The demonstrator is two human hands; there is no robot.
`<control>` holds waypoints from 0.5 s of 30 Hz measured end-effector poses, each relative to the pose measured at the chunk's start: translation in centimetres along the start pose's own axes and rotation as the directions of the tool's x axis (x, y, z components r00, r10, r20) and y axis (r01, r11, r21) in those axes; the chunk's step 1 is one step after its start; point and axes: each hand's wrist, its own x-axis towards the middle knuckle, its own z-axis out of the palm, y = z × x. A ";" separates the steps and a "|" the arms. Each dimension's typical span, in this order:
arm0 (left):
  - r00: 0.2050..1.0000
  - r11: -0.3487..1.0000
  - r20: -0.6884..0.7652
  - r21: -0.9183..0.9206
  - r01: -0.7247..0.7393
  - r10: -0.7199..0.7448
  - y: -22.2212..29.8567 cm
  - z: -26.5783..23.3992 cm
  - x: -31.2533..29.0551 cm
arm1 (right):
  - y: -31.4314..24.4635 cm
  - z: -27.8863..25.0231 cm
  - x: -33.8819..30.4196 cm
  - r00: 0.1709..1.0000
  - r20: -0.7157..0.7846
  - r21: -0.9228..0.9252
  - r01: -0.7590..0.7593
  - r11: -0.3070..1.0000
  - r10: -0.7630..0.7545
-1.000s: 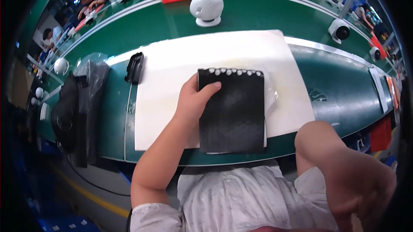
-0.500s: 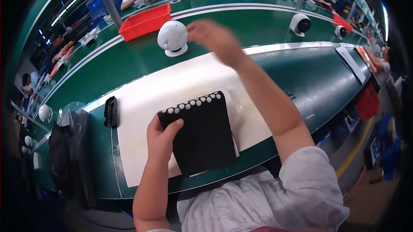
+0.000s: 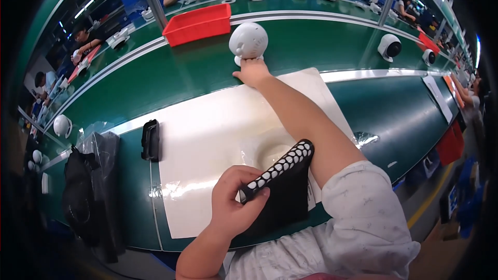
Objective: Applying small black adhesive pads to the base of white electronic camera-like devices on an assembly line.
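Left hand grips the black pouch (white dots along its edge) at six o'clock on the white mat. Right hand stretches to twelve o'clock, fingers touching the base of the white round camera, just beyond the mat; whether it is gripping, I cannot tell.

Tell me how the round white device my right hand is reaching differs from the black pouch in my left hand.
The round white device is ball-shaped and plain white; the black pouch is flat and dark with a white-dotted edge. The device stands on the green belt, touched at its base by the right hand; the pouch is lifted at one edge, gripped in the left hand.
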 end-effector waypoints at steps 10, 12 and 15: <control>0.980 0.966 0.169 -0.249 -0.064 0.109 -0.1 -0.1 -0.6 | 4.3 -6.2 -7.0 0.750 -0.657 0.142 0.223 0.964 -0.076; 0.940 0.933 0.233 -0.318 -0.168 0.248 -0.1 -0.6 -0.7 | 3.9 -8.7 -10.8 0.734 -0.677 0.357 0.279 0.891 0.041; 0.923 0.879 0.281 -0.464 -0.108 0.262 0.2 -0.5 -1.7 | 1.5 -12.8 -17.5 0.851 -0.510 0.713 0.339 0.613 0.122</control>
